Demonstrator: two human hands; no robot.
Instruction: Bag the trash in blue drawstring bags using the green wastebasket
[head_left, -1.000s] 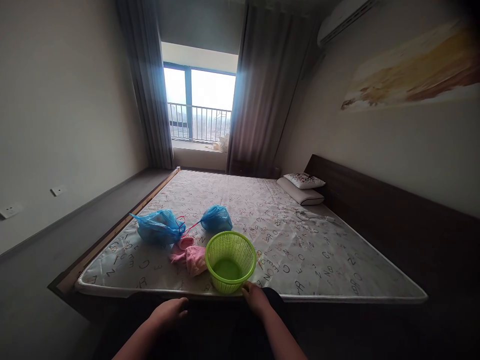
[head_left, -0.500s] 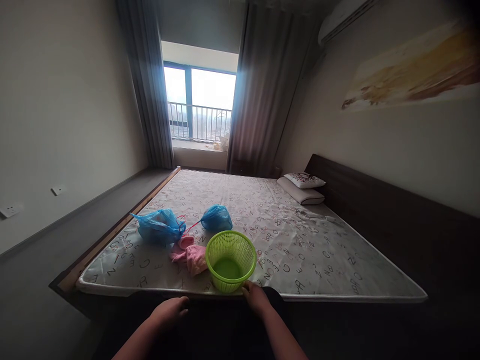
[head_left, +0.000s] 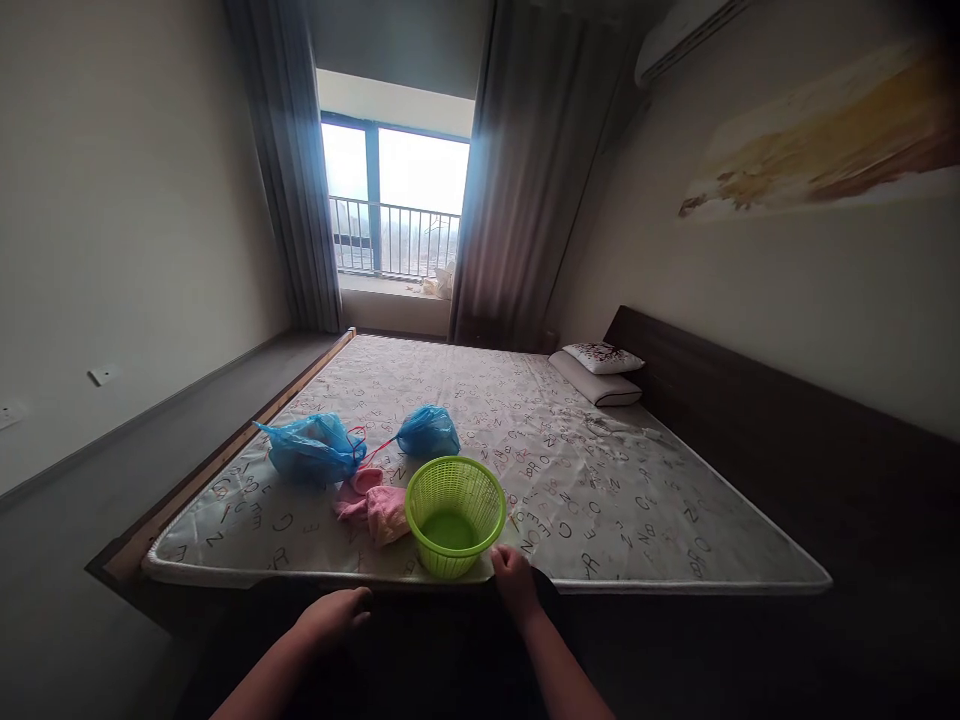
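A green plastic basket [head_left: 455, 550] stands upright near the front edge of the mattress, its inside showing no contents. My right hand [head_left: 514, 577] is closed in a loose fist at the basket's lower right side; whether it touches the wall I cannot tell. In front of the mattress edge, my left hand [head_left: 337, 612] hovers low with fingers curled and nothing visible in them. A crumpled pink cloth [head_left: 384, 512] lies left of the basket. Behind it sit a larger blue plastic bag [head_left: 307, 447] and a smaller blue plastic bag [head_left: 429, 432], both with red ties.
The letter-printed mattress [head_left: 600, 500] spans the bed, with a wooden frame rail [head_left: 225, 455] on its left. Two stacked pillows [head_left: 600, 370] rest by the dark headboard [head_left: 712, 385]. Behind are a window [head_left: 409, 190] and grey curtains [head_left: 517, 180].
My right hand has risen slightly along the basket's right side and its fingers look more curled. My left hand has barely moved. The view has shifted a little; the basket, cloth and bags stay put.
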